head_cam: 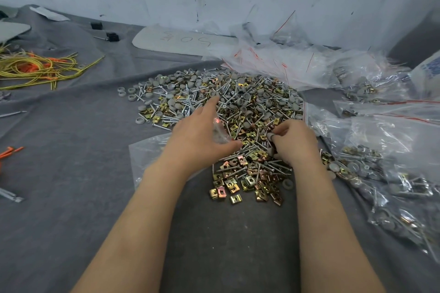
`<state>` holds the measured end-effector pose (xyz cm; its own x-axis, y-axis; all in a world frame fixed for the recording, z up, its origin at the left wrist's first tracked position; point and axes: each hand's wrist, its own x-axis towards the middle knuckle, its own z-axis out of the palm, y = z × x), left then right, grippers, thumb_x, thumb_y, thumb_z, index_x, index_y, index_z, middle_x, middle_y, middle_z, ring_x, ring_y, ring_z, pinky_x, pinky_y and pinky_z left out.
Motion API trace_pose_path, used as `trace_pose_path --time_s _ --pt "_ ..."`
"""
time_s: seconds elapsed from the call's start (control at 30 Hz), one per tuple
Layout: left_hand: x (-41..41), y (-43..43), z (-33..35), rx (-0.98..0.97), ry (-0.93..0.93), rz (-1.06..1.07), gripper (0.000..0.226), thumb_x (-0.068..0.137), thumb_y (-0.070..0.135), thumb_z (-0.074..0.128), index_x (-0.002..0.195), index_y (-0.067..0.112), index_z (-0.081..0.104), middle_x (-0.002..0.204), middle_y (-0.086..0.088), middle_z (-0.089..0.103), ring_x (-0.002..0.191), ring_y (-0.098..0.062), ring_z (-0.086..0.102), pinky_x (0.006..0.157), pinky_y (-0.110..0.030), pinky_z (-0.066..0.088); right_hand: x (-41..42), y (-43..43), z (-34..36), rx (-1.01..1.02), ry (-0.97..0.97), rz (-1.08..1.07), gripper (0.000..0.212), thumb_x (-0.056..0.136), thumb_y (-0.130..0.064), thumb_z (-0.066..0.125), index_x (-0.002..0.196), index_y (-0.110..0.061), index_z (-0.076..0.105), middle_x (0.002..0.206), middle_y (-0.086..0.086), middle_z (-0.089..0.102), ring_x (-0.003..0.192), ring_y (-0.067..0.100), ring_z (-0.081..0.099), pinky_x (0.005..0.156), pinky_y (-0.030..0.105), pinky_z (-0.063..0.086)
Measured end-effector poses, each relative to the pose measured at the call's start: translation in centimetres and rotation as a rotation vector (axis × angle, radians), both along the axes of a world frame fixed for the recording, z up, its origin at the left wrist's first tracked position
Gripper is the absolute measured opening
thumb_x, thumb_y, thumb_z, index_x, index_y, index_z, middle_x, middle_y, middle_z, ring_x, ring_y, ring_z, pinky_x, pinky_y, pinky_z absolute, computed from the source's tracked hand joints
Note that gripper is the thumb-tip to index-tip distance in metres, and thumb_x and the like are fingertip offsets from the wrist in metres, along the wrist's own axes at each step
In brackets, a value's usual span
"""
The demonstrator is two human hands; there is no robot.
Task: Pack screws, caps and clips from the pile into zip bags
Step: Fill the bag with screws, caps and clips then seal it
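A large pile [238,104] of silver screws, grey round caps and brass-coloured clips lies on the grey cloth in the middle. My left hand [200,135] reaches over the pile's near left side and holds a small clear zip bag [220,133] between thumb and fingers, index finger stretched toward the pile. My right hand [294,143] rests on the pile's right side with fingers curled round grey caps [270,137]. A cluster of clips [247,183] lies at the pile's near edge.
Filled zip bags [381,173] spread over the right side, and empty bags with red seals [281,62] lie behind the pile. An empty clear bag [147,152] lies under my left forearm. Yellow and orange cords [40,69] sit at the far left. A grey wall stands behind.
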<state>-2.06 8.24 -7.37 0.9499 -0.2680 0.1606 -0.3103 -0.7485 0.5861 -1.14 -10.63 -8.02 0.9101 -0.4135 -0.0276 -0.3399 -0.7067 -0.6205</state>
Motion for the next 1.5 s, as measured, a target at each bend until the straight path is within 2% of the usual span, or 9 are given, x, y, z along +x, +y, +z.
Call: trace_pose_path --time_s 0.2,0.33,0.43,0.67,0.77,0.9,1.07,1.3,1.5 --pt "-0.1 -0.1 -0.1 -0.008 0.027 -0.007 0.111 0.068 0.06 0.074 0.152 0.028 0.009 0.151 -0.001 0.036 0.132 -0.024 0.042 0.111 -0.049 0.035 -0.1 0.2 0.3 0.049 -0.308 -0.034 0.007 0.094 -0.019 0.057 0.1 -0.016 0.061 0.081 -0.01 0.056 0.056 0.0 0.053 0.049 0.015 0.04" --pt "0.0 -0.4 -0.3 0.011 0.004 -0.007 0.111 0.069 0.061 0.073 0.152 0.027 0.009 0.152 0.001 0.035 0.134 -0.022 0.041 0.111 -0.048 0.034 -0.5 2.4 0.9 0.374 -0.404 0.177 0.009 0.088 -0.021 0.066 0.092 -0.021 0.058 0.09 -0.007 0.064 0.086 0.009 0.064 0.083 0.032 0.055" --pt "0.1 -0.5 -0.4 0.006 -0.035 -0.012 0.108 0.072 0.056 0.074 0.153 0.024 0.01 0.152 0.0 0.035 0.134 -0.022 0.04 0.11 -0.046 0.035 -0.8 4.1 1.2 0.496 -0.279 0.51 0.008 0.088 -0.019 0.066 0.086 -0.026 0.065 0.085 -0.009 0.072 0.083 0.004 0.067 0.075 0.018 0.053" --pt "0.1 -0.4 -0.6 -0.005 -0.027 0.0 0.109 0.07 0.063 0.072 0.152 0.029 0.009 0.153 0.002 0.034 0.136 -0.022 0.038 0.112 -0.046 0.033 -0.1 -0.1 0.3 -0.066 -0.164 0.001 0.015 0.094 -0.023 0.059 0.105 -0.021 0.069 0.082 -0.007 0.065 0.056 -0.003 0.055 0.06 0.019 0.045" --pt "0.2 -0.4 -0.6 0.001 -0.022 0.005 0.109 0.07 0.063 0.071 0.152 0.029 0.009 0.153 0.002 0.034 0.135 -0.022 0.039 0.111 -0.046 0.034 0.5 -0.3 -0.7 -0.125 0.068 0.017 0.02 0.092 -0.029 0.059 0.109 -0.021 0.064 0.103 0.004 0.067 0.092 0.025 0.065 0.088 0.042 0.051" --pt "0.1 -0.5 -0.5 0.011 -0.02 0.003 0.11 0.07 0.064 0.07 0.153 0.028 0.008 0.154 0.002 0.032 0.136 -0.022 0.038 0.111 -0.046 0.034 0.7 0.0 -1.0 -0.131 0.058 -0.002 0.016 0.092 -0.027 0.058 0.105 -0.018 0.059 0.104 0.007 0.066 0.097 0.028 0.063 0.088 0.047 0.051" --pt "-0.1 -0.8 -0.5 0.013 -0.002 -0.005 0.109 0.069 0.064 0.07 0.153 0.029 0.009 0.151 0.001 0.037 0.132 -0.024 0.042 0.11 -0.047 0.035 0.2 0.6 -0.2 0.147 -0.295 0.013 0.013 0.09 -0.025 0.065 0.095 -0.02 0.053 0.085 -0.011 0.055 0.063 -0.001 0.054 0.051 0.008 0.038" --pt "0.0 -0.9 -0.6 -0.022 -0.044 -0.014 0.103 0.074 0.053 0.072 0.152 0.026 0.011 0.147 0.0 0.042 0.127 -0.023 0.048 0.105 -0.046 0.041 -0.7 4.0 1.2 0.464 -0.236 0.537 0.012 0.091 -0.02 0.063 0.083 -0.028 0.068 0.081 -0.011 0.072 0.078 0.001 0.067 0.073 0.019 0.05" --pt "-0.3 -0.9 -0.4 0.002 -0.032 -0.004 0.107 0.071 0.064 0.069 0.152 0.029 0.009 0.149 0.0 0.04 0.13 -0.024 0.045 0.109 -0.043 0.037 0.3 -0.1 -0.3 -0.062 -0.26 -0.076 0.028 0.097 -0.018 0.049 0.121 -0.019 0.062 0.123 0.001 0.063 0.096 0.014 0.062 0.09 0.027 0.049"
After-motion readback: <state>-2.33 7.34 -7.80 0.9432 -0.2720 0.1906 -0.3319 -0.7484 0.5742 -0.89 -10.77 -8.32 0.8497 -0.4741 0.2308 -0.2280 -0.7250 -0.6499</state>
